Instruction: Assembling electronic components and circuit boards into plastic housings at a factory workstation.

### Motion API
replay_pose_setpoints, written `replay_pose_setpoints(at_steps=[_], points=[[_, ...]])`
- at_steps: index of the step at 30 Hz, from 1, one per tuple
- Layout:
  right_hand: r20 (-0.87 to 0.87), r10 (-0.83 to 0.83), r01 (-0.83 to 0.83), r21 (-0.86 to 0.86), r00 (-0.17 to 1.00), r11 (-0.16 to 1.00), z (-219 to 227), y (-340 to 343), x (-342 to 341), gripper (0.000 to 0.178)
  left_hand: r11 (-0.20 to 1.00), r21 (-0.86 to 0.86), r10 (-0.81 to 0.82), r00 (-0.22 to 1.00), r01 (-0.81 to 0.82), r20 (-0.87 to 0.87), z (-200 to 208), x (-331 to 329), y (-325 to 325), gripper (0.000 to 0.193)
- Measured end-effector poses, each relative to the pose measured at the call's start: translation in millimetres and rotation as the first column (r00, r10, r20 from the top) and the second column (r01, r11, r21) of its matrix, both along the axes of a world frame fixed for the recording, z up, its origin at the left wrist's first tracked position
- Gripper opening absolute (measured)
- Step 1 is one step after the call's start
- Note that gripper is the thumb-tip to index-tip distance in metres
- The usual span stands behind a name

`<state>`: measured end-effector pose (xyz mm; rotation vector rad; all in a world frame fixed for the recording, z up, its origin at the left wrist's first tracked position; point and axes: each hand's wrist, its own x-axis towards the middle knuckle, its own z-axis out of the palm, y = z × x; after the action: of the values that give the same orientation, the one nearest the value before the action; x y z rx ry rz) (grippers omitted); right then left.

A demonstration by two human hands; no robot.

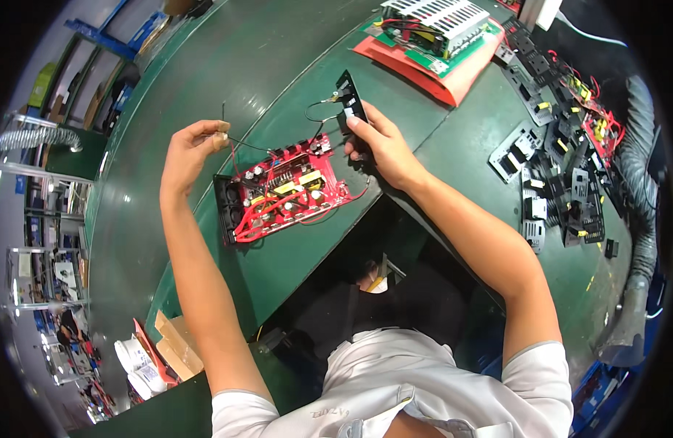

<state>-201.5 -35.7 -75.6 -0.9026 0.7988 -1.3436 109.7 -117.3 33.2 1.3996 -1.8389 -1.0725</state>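
Observation:
A red circuit board [289,190] with yellow transformers, capacitors and red wires lies on the green table, a black fan panel [230,208] at its left end. Above the board's far left corner, my left hand [194,150] pinches a thin dark wire [247,144] that runs down to the board. My right hand [384,142] grips a black panel [349,102] by its lower part, held up on edge beyond the board's right end. Dark wires loop from that panel toward the board. The fingers behind the panel are partly hidden.
At the far side, a green board with a white slotted metal cover [438,18] rests on an orange-red sheet [424,77]. Several black panels [570,168] with yellow-marked parts are piled at right, beside a grey flexible duct [635,182]. White rolls and cardboard [177,343] stand at lower left.

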Motion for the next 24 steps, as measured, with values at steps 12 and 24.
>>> replay_pose_setpoints(at_steps=[12,24], points=[[0.124,0.041,-0.043,0.021,0.992,0.999,0.2,-1.8,-3.0,0.046,0.675,-0.632,-0.005,0.86,0.38,0.511,-5.0,-121.0,65.3,0.012],[0.205,0.109,-0.114,0.014,0.973,0.993,-4.8,-3.7,-5.0,0.047,0.806,-0.547,-0.037,0.941,0.228,0.338,-52.6,-143.9,67.7,0.013]])
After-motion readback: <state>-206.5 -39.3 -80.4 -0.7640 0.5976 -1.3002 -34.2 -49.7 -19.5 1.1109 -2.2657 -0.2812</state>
